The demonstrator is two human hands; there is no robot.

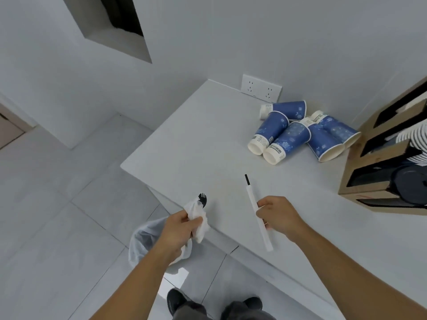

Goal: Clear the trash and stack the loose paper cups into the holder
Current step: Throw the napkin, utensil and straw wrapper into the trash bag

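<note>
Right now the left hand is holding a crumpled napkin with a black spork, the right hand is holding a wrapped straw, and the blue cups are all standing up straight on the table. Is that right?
Not quite. The blue cups are not standing; the head view shows them lying on their sides in a loose pile on the table. The rest holds: the left hand grips the crumpled napkin with the black spork, and the right hand holds the wrapped straw.

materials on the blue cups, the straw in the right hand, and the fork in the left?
Blue cups: paper, judging by the matte printed walls and rolled white rims.
Straw: black, likely plastic, in a white matte paper sleeve.
Fork: glossy black, probably plastic, wrapped in a crumpled white napkin.
</note>
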